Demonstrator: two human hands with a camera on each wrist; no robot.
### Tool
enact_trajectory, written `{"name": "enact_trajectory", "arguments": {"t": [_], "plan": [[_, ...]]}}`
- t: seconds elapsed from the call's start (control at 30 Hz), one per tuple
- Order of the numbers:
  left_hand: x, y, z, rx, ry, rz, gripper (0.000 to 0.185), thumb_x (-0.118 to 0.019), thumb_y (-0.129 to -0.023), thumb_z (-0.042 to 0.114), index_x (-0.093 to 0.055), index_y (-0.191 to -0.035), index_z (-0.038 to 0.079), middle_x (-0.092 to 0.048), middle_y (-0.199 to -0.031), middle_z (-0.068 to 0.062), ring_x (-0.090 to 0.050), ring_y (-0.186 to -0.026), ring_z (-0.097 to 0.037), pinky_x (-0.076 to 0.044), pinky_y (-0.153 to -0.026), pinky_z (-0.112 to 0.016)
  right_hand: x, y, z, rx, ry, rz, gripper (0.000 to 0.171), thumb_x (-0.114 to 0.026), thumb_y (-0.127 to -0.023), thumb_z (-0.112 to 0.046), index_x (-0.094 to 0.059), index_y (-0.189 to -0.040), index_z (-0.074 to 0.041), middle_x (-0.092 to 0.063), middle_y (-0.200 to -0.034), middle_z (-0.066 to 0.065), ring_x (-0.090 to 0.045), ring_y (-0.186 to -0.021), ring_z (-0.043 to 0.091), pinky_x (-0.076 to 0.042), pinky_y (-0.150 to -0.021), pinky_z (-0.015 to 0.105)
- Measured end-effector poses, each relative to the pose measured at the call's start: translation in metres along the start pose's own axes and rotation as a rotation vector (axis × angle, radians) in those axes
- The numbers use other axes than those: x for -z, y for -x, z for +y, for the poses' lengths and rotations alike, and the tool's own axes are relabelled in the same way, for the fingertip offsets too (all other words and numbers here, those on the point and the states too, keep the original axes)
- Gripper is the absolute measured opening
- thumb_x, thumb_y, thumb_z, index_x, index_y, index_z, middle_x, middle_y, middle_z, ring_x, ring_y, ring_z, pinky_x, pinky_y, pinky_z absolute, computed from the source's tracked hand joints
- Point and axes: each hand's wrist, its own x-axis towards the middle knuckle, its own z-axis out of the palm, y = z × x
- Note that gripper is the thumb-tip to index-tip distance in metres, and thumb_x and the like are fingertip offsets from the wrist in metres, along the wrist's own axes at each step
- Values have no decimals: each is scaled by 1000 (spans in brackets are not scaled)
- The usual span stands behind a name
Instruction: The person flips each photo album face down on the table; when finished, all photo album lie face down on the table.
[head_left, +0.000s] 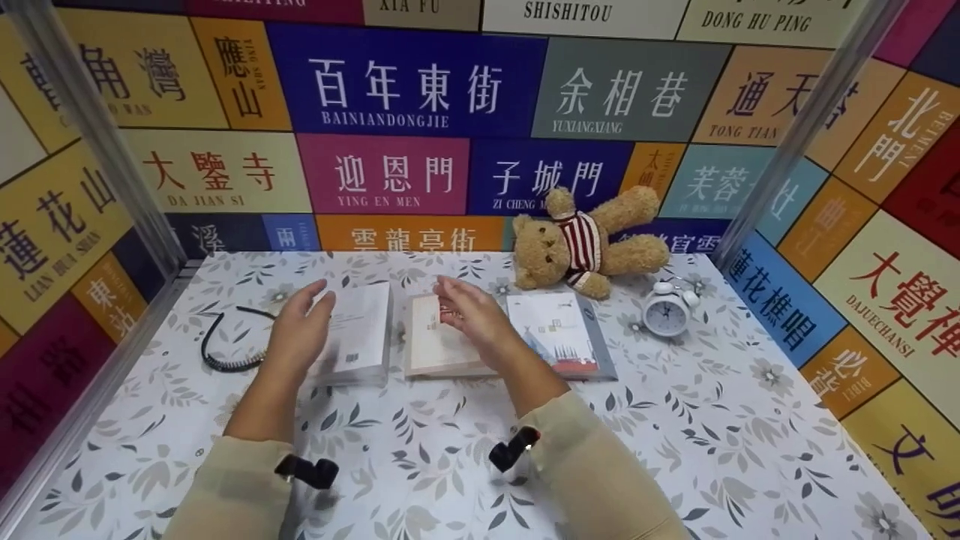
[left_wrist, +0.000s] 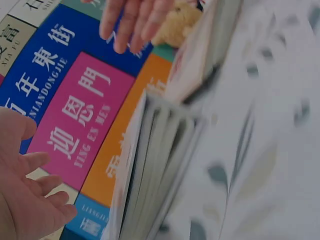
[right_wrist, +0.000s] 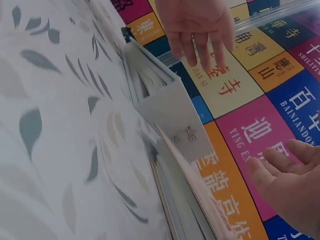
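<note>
Two arms in tan sleeves reach in from the near edge of the tabletop [head_left: 675, 420]. A small black camera sits on each wrist.

The left hand [head_left: 300, 330] is open, with its fingers spread. It hovers over the white book [head_left: 358, 334] and hides that book's left side. I cannot tell if it touches the book. The right hand [head_left: 469, 311] is open too, fingers loose, just above the cream book [head_left: 431, 352]. Neither hand holds anything. I think they are open like this so they can come down flat on the books.

Three books lie side by side near the middle of the tabletop, maybe so each one is easy to reach. The third, a picture book [head_left: 562, 334], lies to the right of the cream one, and the right arm covers its near left corner.

A black curly cord [head_left: 217, 352] lies by the left edge. A white alarm clock [head_left: 666, 310] stands toward the far right corner. A teddy bear [head_left: 589, 244] leans against the colorful sign wall [head_left: 405, 90] at the far edge.

The wrist pictures are blurry, so the book words are hard to read.
</note>
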Motion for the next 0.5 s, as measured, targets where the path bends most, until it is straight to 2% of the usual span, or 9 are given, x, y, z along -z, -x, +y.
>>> {"name": "enact_trajectory", "arguments": {"t": [0.13, 0.27, 0.4, 0.5], "plan": [[-15, 2, 12, -46, 26, -3, 61, -45, -112, 44, -39, -167, 18, -30, -178, -11, -22, -168, -34, -17, -138, -54, 26, 3, -6, 39, 107, 59, 52, -47, -115, -32, -47, -160, -6, -51, -164, 18, -43, -158, 35, -39, -130, 54], [-24, 4, 21, -109, -9, -3, 59, -46, -113, 40, -41, -166, 15, -34, -176, -13, -24, -167, -34, -17, -138, -53, 53, 8, -14, 72, 340, 83, 55, -48, -114, -41, -49, -161, -13, -50, -166, 13, -46, -156, 35, -40, -130, 52], [-22, 0, 30, -152, -68, -24, 61, -47, -113, 41, -38, -167, 15, -33, -175, -17, -27, -165, -37, -19, -137, -57, 80, 12, -27, 105, 586, 67, 63, -48, -112, -52, -44, -165, -18, -46, -170, 9, -45, -156, 34, -38, -131, 52], [-19, -7, 34, -217, -168, -17, 62, -47, -113, 40, -36, -168, 14, -29, -177, -18, -26, -165, -39, -19, -137, -59, 96, 15, -37, 116, 713, 63, 69, -47, -110, -60, -40, -167, -21, -43, -171, 8, -46, -155, 35, -41, -127, 56]]}}
